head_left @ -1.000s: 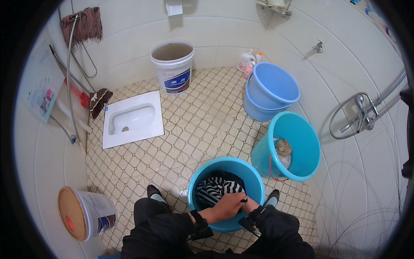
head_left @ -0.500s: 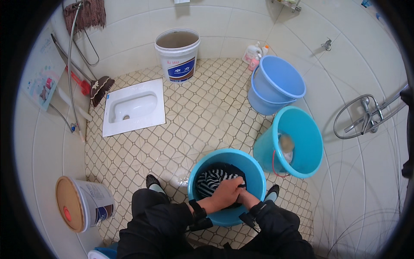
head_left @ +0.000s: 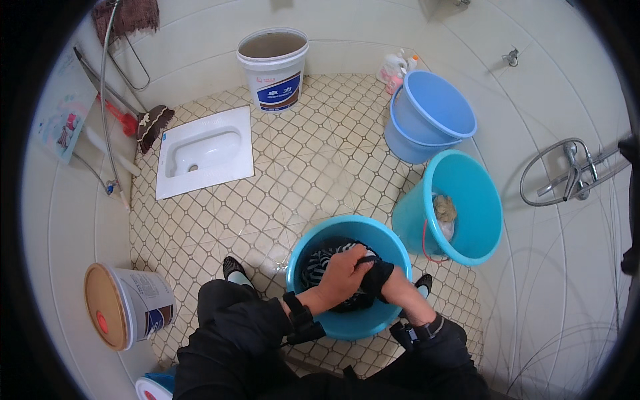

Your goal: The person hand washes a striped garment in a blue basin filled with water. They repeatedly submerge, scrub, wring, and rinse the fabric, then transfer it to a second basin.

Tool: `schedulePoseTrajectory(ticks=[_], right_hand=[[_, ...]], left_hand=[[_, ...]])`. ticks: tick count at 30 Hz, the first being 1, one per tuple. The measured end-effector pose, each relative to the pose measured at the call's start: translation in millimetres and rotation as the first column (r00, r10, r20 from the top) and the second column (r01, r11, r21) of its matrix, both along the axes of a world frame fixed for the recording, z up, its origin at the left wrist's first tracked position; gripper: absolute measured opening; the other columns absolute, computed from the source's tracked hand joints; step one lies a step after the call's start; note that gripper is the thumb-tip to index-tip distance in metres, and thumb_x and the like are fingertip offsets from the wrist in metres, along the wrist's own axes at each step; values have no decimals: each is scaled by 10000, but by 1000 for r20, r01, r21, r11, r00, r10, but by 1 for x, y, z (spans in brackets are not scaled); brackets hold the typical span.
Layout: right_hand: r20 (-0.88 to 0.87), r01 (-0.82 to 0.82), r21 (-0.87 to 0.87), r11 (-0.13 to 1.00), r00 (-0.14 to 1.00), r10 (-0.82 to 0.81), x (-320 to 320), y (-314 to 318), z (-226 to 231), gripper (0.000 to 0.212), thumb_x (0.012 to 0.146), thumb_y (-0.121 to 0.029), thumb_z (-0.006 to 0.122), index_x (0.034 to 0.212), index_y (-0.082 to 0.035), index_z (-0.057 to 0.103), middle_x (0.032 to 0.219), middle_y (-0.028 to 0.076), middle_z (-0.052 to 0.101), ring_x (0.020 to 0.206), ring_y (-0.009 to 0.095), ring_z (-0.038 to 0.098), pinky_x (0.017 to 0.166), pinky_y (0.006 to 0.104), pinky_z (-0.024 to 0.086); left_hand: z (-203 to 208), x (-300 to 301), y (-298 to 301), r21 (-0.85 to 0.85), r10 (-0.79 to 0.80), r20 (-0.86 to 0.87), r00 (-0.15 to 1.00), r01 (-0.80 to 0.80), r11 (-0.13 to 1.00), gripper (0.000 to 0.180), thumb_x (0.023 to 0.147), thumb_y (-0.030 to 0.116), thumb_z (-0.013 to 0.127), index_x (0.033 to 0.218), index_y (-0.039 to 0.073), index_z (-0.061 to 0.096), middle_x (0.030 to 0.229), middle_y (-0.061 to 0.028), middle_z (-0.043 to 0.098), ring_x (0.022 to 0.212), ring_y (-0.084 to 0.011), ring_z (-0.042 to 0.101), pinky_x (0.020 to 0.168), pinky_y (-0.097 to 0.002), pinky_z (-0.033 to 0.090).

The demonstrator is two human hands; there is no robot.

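Cloth (head_left: 377,275), black, bunched over turquoise tub (head_left: 363,325): our left hand (head_left: 343,275) clamps it against our right hand (head_left: 395,287), partly covered, grip we can't tell; striped garment (head_left: 318,264) lies below, inside the tub.

There are two round turquoise plastic buckets: near bucket (head_left: 347,225), right bucket (head_left: 477,207). Two white plastic pails: far pail (head_left: 279,92), left pail (head_left: 148,300). One white ceramic squat toilet (head_left: 243,167).

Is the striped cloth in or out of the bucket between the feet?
In: the striped cloth lies inside the bucket, below its rim, partly hidden behind the left hand.
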State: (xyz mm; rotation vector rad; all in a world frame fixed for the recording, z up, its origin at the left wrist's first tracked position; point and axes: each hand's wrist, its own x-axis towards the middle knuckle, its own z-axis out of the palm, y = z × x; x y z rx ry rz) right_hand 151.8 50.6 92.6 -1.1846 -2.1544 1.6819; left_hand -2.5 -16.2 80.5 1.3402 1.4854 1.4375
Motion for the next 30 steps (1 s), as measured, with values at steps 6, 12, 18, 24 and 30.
schedulePoseTrajectory(ticks=[6, 12, 18, 24, 30], right_hand=[[-430, 336, -364, 869, 767, -477, 15, 18, 58, 96, 910, -64, 558, 851, -25, 622, 810, 4, 638, 707, 47, 557, 636, 193, 423], [-312, 548, -199, 812, 751, -583, 16, 32, 33, 17, 882, -44, 620, 875, -42, 603, 723, -62, 520, 626, 9, 430, 587, 170, 335], [-192, 428, -337, 839, 841, -506, 23, 31, 26, 296, 839, -35, 632, 1112, -8, 523, 828, 3, 524, 679, 79, 534, 508, 216, 436], [-257, 158, -450, 879, 920, -297, 4, 7, 13, 415, 850, -20, 579, 1244, 21, 456, 1090, 128, 548, 921, 207, 613, 726, 298, 566], [-256, 67, -178, 982, 960, -112, 0, 11, 4, 496, 857, 27, 553, 1324, 5, 390, 1135, 147, 564, 885, 173, 632, 653, 265, 548]], left_hand=[[-17, 0, 4, -252, 169, 74, 983, -146, 957, 113, 836, 76, 571, 812, -3, 495, 700, -218, 540, 668, -374, 578, 582, -429, 414], [-42, -8, 8, -407, 47, -156, 987, -107, 907, 172, 809, 112, 619, 862, -12, 512, 756, -234, 588, 750, -424, 586, 644, -485, 437], [-29, -10, 6, -77, 150, -415, 897, -200, 977, 255, 759, 42, 679, 895, 22, 465, 938, -185, 551, 799, -354, 562, 697, -414, 456], [-16, -8, 5, -307, -105, 583, 805, 338, 890, 167, 841, 44, 659, 939, 79, 528, 857, 46, 512, 783, -41, 478, 715, -202, 411], [-27, -18, 5, -472, 100, 344, 934, 80, 878, 100, 882, 1, 572, 840, 91, 560, 792, 60, 535, 674, -34, 476, 653, -191, 401]])
